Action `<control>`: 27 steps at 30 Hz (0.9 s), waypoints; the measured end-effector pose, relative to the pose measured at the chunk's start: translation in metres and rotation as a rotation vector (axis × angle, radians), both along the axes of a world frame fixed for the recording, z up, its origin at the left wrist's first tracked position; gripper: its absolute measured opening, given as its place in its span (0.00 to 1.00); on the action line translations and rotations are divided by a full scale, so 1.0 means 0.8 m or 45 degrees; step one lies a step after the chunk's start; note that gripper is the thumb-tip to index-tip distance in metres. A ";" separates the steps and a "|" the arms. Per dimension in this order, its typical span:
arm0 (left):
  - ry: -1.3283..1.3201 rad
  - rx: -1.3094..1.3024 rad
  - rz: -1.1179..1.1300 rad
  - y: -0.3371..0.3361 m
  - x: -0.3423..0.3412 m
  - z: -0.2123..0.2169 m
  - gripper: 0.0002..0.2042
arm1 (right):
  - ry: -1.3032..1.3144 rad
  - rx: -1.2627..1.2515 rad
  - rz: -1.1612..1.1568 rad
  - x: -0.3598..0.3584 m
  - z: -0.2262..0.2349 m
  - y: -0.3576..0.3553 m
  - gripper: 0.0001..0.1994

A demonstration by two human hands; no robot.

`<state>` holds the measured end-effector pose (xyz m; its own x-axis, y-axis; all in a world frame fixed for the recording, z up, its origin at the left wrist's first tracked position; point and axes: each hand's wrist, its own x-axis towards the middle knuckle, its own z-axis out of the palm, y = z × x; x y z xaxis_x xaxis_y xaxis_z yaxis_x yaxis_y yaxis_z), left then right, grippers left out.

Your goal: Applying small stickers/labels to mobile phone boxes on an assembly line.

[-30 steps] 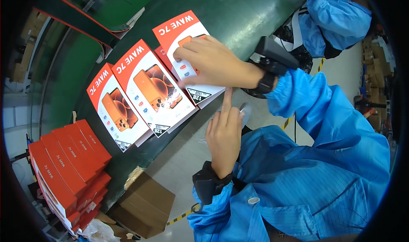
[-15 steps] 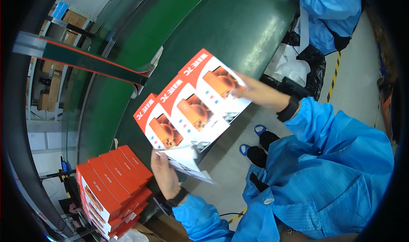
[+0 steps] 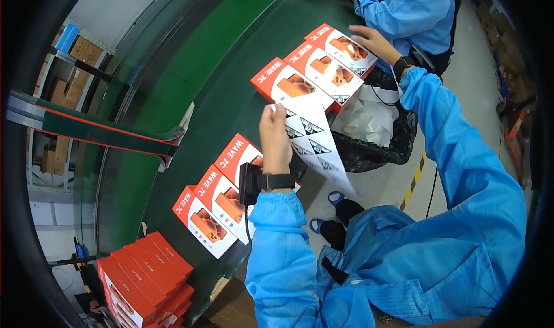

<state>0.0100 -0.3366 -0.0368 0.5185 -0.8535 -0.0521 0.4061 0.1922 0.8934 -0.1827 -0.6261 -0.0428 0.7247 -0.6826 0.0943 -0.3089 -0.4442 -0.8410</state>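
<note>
My left hand [image 3: 276,136] pinches a white sheet of stickers [image 3: 316,136] printed with black triangles. The sheet hangs partly over a row of three orange-and-white boxes: the nearest box [image 3: 287,83], the middle box [image 3: 330,73] and the far box [image 3: 350,46]. At the far box's right edge is my right hand [image 3: 375,44], fingers apart, holding nothing I can see; whether it touches the box I cannot tell. Nearer, behind my left wrist, lie three similar boxes, among them one [image 3: 203,223] at the left end; my left forearm partly covers them.
Several boxes stand in a stack [image 3: 147,276] at the lower left of the green belt [image 3: 231,91]. A red-edged bar [image 3: 98,129] juts in from the left. Beyond the belt's right edge hangs a black bag [image 3: 381,155] with white scraps. A co-worker's sleeve [image 3: 407,10] is at the far right.
The view has shifted farther along the belt. Both hands have moved to a second row of boxes, with the sticker sheet in my left hand. My right hand has left the earlier row.
</note>
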 end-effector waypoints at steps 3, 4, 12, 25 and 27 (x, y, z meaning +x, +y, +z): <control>-0.103 0.077 0.199 0.020 -0.021 0.049 0.08 | -0.168 -0.288 -0.096 0.016 0.048 0.064 0.15; -0.320 0.179 0.275 0.033 -0.028 0.064 0.09 | -0.192 -0.147 0.003 0.025 0.074 0.105 0.12; -0.618 0.376 0.744 0.170 -0.089 0.092 0.07 | -0.092 -0.338 0.926 0.084 0.129 0.352 0.14; -0.486 0.707 1.038 0.315 -0.089 0.064 0.11 | -0.434 -0.178 1.262 0.158 0.078 0.510 0.04; -0.310 0.625 1.028 0.333 -0.082 0.048 0.11 | -0.514 -0.029 1.288 0.163 0.076 0.517 0.04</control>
